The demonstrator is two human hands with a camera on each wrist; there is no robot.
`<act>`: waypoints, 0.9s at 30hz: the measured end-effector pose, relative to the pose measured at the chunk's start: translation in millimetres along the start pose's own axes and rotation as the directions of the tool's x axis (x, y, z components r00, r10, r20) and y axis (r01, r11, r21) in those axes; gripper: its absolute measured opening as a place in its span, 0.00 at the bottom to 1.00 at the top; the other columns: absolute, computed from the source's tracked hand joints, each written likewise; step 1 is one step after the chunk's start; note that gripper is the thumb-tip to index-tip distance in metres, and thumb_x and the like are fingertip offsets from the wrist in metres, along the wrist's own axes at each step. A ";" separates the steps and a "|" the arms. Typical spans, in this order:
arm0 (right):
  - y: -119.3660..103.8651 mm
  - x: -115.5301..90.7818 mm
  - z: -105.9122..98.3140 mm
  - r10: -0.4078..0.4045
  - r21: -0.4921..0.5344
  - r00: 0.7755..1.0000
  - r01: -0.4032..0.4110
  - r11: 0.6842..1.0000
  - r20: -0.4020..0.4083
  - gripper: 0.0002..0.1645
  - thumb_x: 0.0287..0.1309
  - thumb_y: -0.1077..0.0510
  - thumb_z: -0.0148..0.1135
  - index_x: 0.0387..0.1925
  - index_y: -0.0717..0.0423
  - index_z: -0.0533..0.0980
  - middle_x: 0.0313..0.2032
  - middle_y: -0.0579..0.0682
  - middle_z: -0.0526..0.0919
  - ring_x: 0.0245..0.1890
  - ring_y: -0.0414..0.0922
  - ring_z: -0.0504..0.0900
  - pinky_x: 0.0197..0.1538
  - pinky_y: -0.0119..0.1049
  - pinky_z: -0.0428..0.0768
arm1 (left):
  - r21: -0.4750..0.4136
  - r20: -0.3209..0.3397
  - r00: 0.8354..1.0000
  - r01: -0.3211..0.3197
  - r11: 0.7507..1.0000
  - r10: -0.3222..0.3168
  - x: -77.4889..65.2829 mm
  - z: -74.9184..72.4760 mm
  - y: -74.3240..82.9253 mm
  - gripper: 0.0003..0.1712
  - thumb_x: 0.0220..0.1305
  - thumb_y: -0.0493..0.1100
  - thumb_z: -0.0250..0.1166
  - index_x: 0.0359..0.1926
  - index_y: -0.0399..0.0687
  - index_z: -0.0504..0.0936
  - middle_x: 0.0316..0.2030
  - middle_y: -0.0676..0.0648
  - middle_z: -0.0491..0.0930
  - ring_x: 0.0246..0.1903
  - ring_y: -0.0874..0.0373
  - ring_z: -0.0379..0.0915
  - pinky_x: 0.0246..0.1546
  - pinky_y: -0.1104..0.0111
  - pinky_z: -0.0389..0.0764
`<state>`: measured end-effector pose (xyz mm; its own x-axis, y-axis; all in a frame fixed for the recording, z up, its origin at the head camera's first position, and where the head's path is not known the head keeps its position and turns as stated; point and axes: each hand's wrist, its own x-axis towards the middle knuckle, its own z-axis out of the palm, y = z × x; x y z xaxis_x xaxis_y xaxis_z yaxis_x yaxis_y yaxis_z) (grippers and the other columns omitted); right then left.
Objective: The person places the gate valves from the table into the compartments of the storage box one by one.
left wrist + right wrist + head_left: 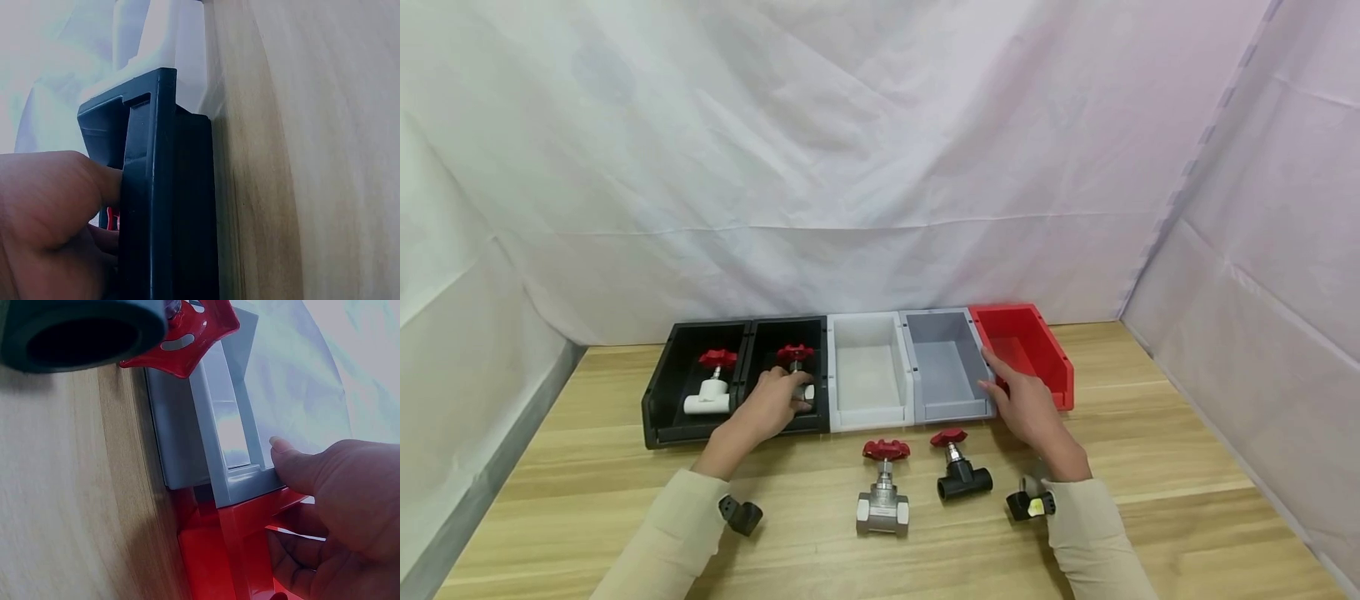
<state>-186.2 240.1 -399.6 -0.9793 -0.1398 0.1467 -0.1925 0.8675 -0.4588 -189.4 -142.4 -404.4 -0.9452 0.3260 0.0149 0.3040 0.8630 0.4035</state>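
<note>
My left hand (pixel 767 406) reaches into the second black bin (pixel 786 323) and grips a metal valve (pixel 808 393) with a red handwheel; in the left wrist view the bin's front wall hides most of that valve. On the right, my right hand (pixel 1033 408) straddles the adjoining walls of the grey bin (pixel 951 412) and the red bin (pixel 1063 385). Its thumb lies on the grey side while the other fingers curl down on the red side, as the right wrist view shows.
A white valve (pixel 707 398) with a red wheel lies in the leftmost black bin (pixel 658 392). Next to the black pair stands a white bin (pixel 871 418). In front on the wooden table (pixel 820 550) are a steel valve (pixel 883 504) and a black valve (pixel 964 482), both red-wheeled.
</note>
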 end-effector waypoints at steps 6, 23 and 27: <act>-1.0 -0.2 0.5 -0.004 0.000 1.000 0.004 1.000 -0.003 0.41 0.59 0.54 0.66 0.71 0.48 0.61 0.18 0.44 0.73 0.21 0.44 0.71 0.41 0.47 0.81 | -0.021 -0.041 0.999 -0.005 1.000 0.004 -8.2 -1.8 3.0 0.20 0.67 0.43 0.62 0.56 0.38 0.77 0.49 0.32 0.74 0.53 0.35 0.66 0.52 0.46 0.69; -0.8 -0.3 -0.7 -0.009 0.002 1.000 0.009 1.000 -0.005 0.41 0.60 0.54 0.65 0.71 0.47 0.60 0.18 0.45 0.72 0.22 0.44 0.70 0.32 0.39 0.76 | -0.011 -0.283 0.953 -0.111 0.994 0.103 -37.7 -1.1 13.7 0.14 0.65 0.40 0.63 0.50 0.41 0.81 0.48 0.33 0.72 0.46 0.39 0.67 0.40 0.51 0.76; -1.0 0.2 -0.9 -0.001 0.004 1.000 0.001 1.000 0.000 0.41 0.60 0.53 0.65 0.72 0.46 0.59 0.18 0.45 0.72 0.22 0.45 0.70 0.31 0.38 0.75 | -0.006 -0.337 0.930 -0.154 0.988 0.143 -41.8 2.2 15.7 0.14 0.63 0.39 0.65 0.49 0.40 0.82 0.46 0.36 0.74 0.44 0.42 0.68 0.39 0.54 0.76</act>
<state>-186.2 239.7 -398.3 -0.9791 -0.1404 0.1472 -0.1936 0.8655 -0.4621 -144.8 -141.6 -400.7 -0.8760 0.2966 0.3804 0.4455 0.8000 0.4020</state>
